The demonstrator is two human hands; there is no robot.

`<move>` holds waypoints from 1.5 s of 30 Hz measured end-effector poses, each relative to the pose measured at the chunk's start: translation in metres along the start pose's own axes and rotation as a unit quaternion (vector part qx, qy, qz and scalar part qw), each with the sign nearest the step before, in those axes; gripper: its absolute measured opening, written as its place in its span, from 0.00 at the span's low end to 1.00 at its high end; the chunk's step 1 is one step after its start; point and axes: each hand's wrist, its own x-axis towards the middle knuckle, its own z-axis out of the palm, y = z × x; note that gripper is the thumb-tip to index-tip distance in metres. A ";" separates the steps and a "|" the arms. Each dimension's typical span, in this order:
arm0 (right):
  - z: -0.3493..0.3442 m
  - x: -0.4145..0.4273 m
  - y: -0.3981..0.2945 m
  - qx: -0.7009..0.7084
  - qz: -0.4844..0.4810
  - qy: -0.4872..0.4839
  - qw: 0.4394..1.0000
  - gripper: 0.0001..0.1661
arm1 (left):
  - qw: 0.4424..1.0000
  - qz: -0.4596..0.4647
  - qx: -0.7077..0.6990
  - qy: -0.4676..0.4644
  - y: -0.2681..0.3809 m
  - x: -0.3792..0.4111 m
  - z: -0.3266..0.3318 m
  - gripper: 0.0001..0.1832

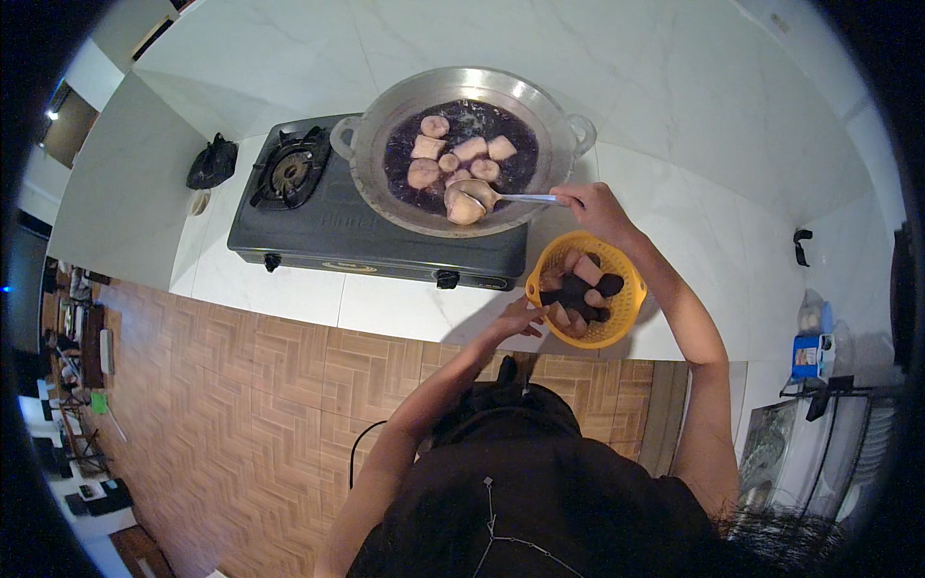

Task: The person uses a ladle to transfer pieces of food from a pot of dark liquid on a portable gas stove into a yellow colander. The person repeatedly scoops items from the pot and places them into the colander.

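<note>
My right hand (594, 209) grips the handle of a metal ladle (527, 198) over the near side of a large two-handled metal wok (462, 81). A pale chunk (466, 208) of food sits at the ladle's bowl. Several pale cut pieces (470, 149), some round and some cylindrical, lie in dark purple liquid (405, 162) in the wok. My left hand (519, 318) holds the left rim of a yellow plastic colander (627, 318). Inside it are similar pale pieces (589, 269) and several dark, nearly black pieces (611, 284).
The wok rests on the right side of a black two-burner gas stove (325, 231); its left burner (290, 170) is uncovered. A black plastic bag (212, 162) is at the counter's left end. A blue-and-white package (811, 356) and a dish rack (831, 433) are at right.
</note>
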 end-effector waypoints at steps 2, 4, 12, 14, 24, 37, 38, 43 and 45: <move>0.001 -0.002 -0.001 0.004 -0.010 0.008 1.000 0.10 | 1.000 -0.001 -0.007 0.001 -0.002 0.002 0.000 0.33; 0.002 -0.003 -0.003 0.000 -0.019 0.012 1.000 0.10 | 1.000 -0.002 -0.012 0.006 -0.003 0.004 -0.001 0.33; 0.001 -0.008 -0.006 0.002 -0.039 0.022 0.999 0.12 | 1.000 -0.002 -0.012 -0.003 0.008 -0.006 0.000 0.33; 0.001 -0.009 -0.007 -0.012 -0.045 0.021 0.999 0.11 | 1.000 0.001 -0.011 -0.005 0.007 -0.005 0.000 0.32; 0.001 -0.010 -0.008 -0.026 -0.047 0.015 0.998 0.09 | 1.000 -0.008 -0.016 -0.014 0.010 -0.006 -0.001 0.31; 0.003 -0.007 -0.006 0.001 0.016 0.021 1.000 0.10 | 1.000 -0.007 0.004 -0.015 0.009 -0.005 -0.002 0.33; -0.002 -0.006 -0.012 0.018 0.049 0.016 0.998 0.10 | 1.000 -0.006 0.004 -0.014 0.009 -0.006 -0.002 0.33; -0.002 0.001 0.002 0.096 0.150 -0.034 0.983 0.11 | 1.000 -0.006 0.021 -0.011 0.012 -0.008 0.000 0.31; 0.003 0.004 0.014 0.105 0.155 -0.050 0.981 0.12 | 1.000 -0.011 0.007 -0.014 0.010 -0.006 -0.001 0.32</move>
